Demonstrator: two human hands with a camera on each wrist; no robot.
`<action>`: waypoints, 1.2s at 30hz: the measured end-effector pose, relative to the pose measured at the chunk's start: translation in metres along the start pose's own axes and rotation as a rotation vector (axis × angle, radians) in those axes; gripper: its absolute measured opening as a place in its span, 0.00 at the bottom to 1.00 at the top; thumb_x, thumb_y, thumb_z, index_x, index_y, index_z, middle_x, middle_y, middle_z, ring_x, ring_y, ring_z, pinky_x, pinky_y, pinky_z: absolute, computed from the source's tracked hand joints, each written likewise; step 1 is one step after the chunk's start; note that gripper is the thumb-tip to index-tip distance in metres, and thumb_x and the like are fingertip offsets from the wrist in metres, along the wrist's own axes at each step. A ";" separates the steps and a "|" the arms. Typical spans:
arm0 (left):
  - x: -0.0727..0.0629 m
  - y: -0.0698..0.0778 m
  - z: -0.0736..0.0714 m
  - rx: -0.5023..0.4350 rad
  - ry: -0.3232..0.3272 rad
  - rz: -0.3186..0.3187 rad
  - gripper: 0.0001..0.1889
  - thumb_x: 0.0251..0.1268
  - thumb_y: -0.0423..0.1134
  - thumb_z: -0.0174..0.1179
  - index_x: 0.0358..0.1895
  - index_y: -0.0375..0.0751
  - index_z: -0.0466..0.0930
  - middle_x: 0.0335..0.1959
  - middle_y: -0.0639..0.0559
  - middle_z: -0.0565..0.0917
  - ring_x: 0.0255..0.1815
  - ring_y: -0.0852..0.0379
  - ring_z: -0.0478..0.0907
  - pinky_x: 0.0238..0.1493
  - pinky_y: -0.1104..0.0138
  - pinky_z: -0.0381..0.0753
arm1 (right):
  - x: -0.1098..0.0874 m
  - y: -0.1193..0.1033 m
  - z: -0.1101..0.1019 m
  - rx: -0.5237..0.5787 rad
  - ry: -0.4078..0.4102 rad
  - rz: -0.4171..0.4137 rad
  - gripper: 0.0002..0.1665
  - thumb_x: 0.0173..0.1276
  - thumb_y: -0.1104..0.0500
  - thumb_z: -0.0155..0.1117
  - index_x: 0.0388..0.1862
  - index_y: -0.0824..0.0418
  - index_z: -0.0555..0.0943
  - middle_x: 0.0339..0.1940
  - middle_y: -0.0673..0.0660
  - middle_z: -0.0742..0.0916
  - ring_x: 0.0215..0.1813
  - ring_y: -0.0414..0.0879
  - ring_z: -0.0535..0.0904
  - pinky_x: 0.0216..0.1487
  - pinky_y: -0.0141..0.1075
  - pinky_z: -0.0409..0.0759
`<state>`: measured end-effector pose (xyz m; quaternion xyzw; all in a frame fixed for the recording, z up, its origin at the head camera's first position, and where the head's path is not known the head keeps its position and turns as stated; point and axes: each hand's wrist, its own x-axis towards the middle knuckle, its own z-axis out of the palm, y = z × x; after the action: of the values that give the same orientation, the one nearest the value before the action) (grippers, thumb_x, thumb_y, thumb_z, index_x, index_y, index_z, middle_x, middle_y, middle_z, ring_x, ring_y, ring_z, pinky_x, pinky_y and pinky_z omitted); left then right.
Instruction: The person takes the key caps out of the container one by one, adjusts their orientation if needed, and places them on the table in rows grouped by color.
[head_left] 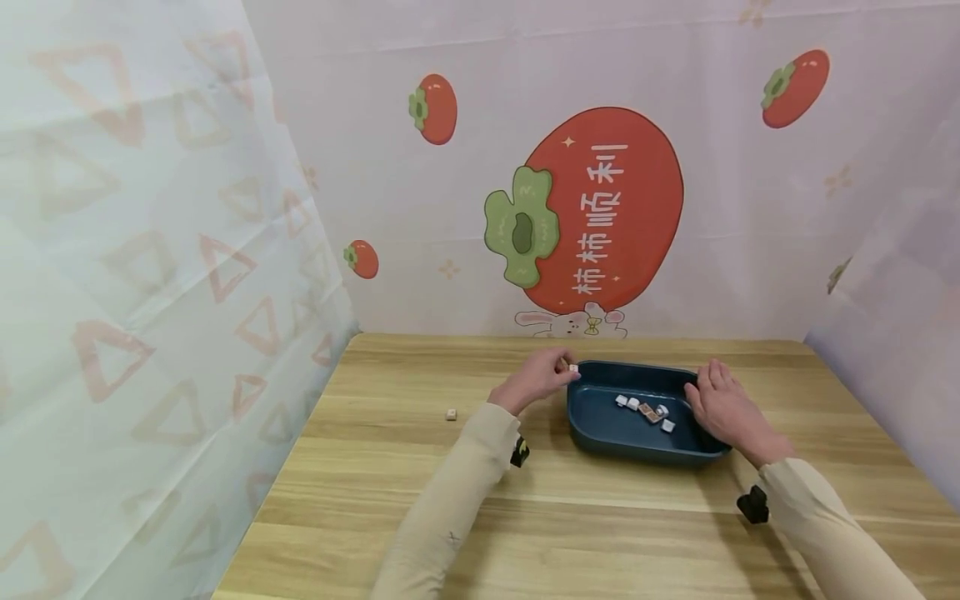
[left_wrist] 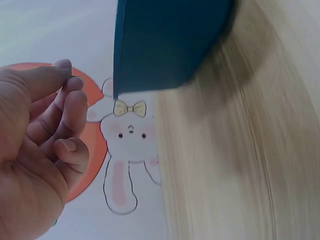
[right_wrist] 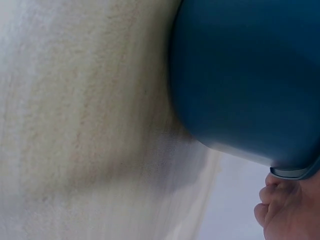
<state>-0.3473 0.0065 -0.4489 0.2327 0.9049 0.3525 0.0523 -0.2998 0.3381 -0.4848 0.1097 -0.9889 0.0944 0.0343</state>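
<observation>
My left hand point(head_left: 536, 379) pinches a small white cube point(head_left: 573, 368) between thumb and fingertips, at the left rim of a dark blue tray point(head_left: 637, 452). In the left wrist view, the thumb and index tip of that hand meet, and the cube is mostly hidden. Several small cubes lie inside the tray, white ones point(head_left: 667, 426) and brown ones point(head_left: 648, 412) among them. On the tray's right rim rests my right hand point(head_left: 727, 408), its fingers extended and its thumb along the inner side. The right wrist view shows the tray's outer wall point(right_wrist: 240, 90) and a few fingers by the rim.
Another small cube point(head_left: 451, 414) lies on the wooden table point(head_left: 360, 483), left of the left hand. Behind the table's back edge hangs a white cloth point(head_left: 405, 192) with a persimmon print. A patterned cloth point(head_left: 165, 292) borders the left side.
</observation>
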 end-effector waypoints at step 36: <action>-0.043 -0.055 -0.045 0.170 -0.079 -0.028 0.04 0.67 0.36 0.62 0.40 0.41 0.79 0.30 0.51 0.82 0.27 0.61 0.76 0.28 0.70 0.73 | 0.001 0.003 0.007 -0.015 0.076 -0.031 0.36 0.81 0.52 0.36 0.67 0.87 0.56 0.69 0.88 0.58 0.70 0.80 0.54 0.68 0.67 0.57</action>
<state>-0.3421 -0.0766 -0.4544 0.2374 0.9319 0.2642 0.0731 -0.3018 0.3394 -0.4916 0.1211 -0.9857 0.0907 0.0743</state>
